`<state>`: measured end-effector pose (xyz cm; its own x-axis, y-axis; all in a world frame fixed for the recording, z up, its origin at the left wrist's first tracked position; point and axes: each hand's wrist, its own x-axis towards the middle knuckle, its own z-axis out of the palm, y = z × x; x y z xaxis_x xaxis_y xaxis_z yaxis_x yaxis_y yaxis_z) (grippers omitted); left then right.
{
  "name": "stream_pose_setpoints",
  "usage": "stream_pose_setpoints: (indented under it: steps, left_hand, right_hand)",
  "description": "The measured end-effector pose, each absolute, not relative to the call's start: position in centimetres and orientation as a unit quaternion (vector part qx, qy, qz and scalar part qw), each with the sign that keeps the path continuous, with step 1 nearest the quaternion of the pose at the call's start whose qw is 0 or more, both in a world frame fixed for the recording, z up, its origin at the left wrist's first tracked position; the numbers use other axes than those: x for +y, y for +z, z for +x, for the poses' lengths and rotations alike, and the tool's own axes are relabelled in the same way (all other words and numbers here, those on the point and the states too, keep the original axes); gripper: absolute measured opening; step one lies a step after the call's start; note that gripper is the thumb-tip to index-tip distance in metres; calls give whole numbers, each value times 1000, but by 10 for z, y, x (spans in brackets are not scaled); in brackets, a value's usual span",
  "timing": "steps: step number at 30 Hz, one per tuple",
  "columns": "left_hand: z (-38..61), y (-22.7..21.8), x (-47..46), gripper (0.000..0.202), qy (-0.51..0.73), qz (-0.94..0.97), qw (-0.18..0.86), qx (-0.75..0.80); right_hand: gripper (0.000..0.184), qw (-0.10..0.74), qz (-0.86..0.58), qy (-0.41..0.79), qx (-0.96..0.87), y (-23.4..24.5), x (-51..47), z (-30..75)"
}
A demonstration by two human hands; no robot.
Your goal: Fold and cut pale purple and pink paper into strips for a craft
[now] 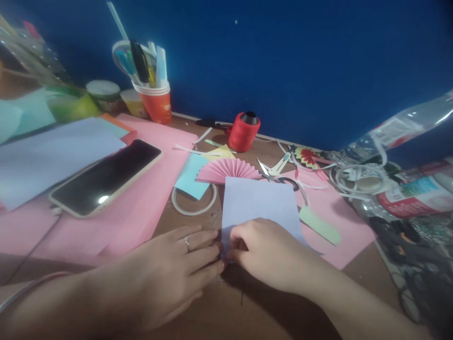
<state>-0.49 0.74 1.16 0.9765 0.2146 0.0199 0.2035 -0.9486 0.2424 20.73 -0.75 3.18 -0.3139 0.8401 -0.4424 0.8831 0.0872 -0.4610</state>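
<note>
- Through the head view, I have the lilac paper lying at the middle of the worktop, in front of the pleated pink fan and partly over the pink sheet to its right.
- My left hand lies nearly flat, its grip spread and not closed on anything, fingertips at the paper's left edge.
- My right hand curls over the near left corner, thumb and forefinger bent toward each other at the paper; I cannot tell whether that grip is pinching it or only pressing.
- I judge the paper very light and limp, easy to slide and quick to crease or tear. I would take it by an edge or corner between thumb and fingertip, with the other hand flat to steady it.
- The scissors lie just beyond its far right corner, so I would keep that edge clear of them.
- On the bottle at right, I see pale lettering on a red label, too blurred to read. The upper bottle has a red and white label, equally illegible.
- The red paper cup bears a pale mark, but I can read no words.
</note>
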Motion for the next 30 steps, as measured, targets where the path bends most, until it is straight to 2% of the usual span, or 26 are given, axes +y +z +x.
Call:
stream_pose_setpoints:
  steps: [7,15,30]
  left_hand:
    - [-3,11,8,41,69,986,102,109]
    - [-2,5,1,34,110,983,52,138]
    - [-3,4,-2,32,119,983,38,133]
  right_hand:
    - [16,52,577,-303,756,32,-9,205]
    - [17,56,578,-322,748,38,-7,205]
    - [16,45,581,-320,747,36,-8,205]
